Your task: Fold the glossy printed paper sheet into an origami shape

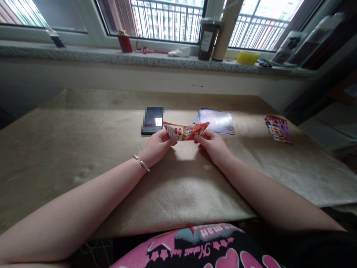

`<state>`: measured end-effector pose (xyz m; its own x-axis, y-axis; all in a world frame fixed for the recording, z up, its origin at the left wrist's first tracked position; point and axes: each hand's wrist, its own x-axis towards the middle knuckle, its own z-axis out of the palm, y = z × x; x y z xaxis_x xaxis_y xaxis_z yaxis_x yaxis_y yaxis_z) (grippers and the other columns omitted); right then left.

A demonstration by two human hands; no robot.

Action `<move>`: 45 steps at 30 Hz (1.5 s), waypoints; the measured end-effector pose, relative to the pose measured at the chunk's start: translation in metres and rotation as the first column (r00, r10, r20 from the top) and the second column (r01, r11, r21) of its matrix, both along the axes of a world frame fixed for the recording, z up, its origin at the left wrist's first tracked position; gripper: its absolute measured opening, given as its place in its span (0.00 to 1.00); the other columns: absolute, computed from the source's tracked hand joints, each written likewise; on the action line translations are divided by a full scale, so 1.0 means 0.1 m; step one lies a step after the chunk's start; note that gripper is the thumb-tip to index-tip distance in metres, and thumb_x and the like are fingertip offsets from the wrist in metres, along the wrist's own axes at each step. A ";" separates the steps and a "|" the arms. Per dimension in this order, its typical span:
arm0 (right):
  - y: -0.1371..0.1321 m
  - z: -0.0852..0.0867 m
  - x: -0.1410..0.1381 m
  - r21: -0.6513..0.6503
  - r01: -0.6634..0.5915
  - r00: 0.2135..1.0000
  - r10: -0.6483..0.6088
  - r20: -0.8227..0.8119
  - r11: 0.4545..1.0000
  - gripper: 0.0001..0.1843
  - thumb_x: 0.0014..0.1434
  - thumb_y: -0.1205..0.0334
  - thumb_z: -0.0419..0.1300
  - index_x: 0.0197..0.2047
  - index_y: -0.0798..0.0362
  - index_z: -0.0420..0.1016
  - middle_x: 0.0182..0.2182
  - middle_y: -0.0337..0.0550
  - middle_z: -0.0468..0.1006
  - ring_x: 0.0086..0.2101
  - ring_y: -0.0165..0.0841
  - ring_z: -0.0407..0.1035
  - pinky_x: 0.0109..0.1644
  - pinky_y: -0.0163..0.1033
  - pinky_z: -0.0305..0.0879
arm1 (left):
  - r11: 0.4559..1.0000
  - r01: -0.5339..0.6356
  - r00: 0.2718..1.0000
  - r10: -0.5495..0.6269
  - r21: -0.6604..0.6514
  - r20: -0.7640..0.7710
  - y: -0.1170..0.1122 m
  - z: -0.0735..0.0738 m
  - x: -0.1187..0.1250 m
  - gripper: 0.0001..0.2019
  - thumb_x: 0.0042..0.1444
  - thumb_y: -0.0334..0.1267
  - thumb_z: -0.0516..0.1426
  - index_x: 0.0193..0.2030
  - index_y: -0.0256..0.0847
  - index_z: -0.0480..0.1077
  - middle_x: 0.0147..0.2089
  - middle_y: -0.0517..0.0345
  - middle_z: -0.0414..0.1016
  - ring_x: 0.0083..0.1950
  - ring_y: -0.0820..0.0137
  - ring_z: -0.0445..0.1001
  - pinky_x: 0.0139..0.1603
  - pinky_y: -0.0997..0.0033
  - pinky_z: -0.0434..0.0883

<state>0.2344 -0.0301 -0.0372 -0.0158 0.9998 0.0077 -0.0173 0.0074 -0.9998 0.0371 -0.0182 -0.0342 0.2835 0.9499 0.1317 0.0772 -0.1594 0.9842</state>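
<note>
A folded orange and white printed paper (184, 131) is held just above the beige table cover (83, 149), between both hands. My left hand (156, 146) pinches its left end with closed fingers, a silver bracelet on the wrist. My right hand (212, 145) pinches the right end, fingers closed on the paper. A dark phone (152, 121) lies right behind the left hand. A stack of bluish printed sheets (218, 121) lies behind the right hand.
A pink and purple leaflet (277, 128) lies at the right of the table. The windowsill behind carries a red cup (124, 42), a dark jar (208, 39), a cardboard tube (226, 29) and a yellow box (247, 57).
</note>
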 end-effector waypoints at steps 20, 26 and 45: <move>0.00 -0.04 -0.04 0.035 -0.102 0.995 0.102 -0.008 0.994 0.20 0.43 0.44 0.67 0.32 0.50 0.70 0.28 0.38 0.78 0.29 0.30 0.71 0.33 0.36 0.65 | 0.993 0.109 0.994 -0.110 0.037 0.015 0.01 -0.06 0.02 0.25 0.50 0.57 0.61 0.44 0.36 0.70 0.41 0.51 0.76 0.38 0.69 0.72 0.37 0.73 0.69; -0.01 -0.02 -0.06 0.039 -0.104 0.994 0.105 -0.015 0.994 0.21 0.43 0.44 0.68 0.32 0.50 0.70 0.28 0.38 0.78 0.29 0.30 0.71 0.33 0.36 0.66 | 0.987 0.139 0.990 -0.137 0.081 -0.032 0.02 -0.10 0.03 0.21 0.52 0.53 0.61 0.43 0.37 0.70 0.41 0.51 0.76 0.40 0.67 0.73 0.41 0.70 0.69; 0.00 -0.07 -0.13 0.055 -0.212 0.977 0.213 -0.010 0.976 0.16 0.48 0.52 0.66 0.34 0.52 0.69 0.27 0.37 0.77 0.27 0.27 0.71 0.31 0.34 0.65 | 0.973 0.169 0.985 -0.165 0.159 -0.041 0.01 -0.10 0.08 0.11 0.53 0.36 0.58 0.43 0.35 0.67 0.41 0.54 0.73 0.40 0.70 0.73 0.43 0.71 0.70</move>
<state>0.2215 -0.0302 -0.0440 -0.2274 0.9718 0.0632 -0.0400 0.0556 -0.9977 0.0451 -0.0169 -0.0446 0.4419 0.8556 0.2695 0.0629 -0.3293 0.9421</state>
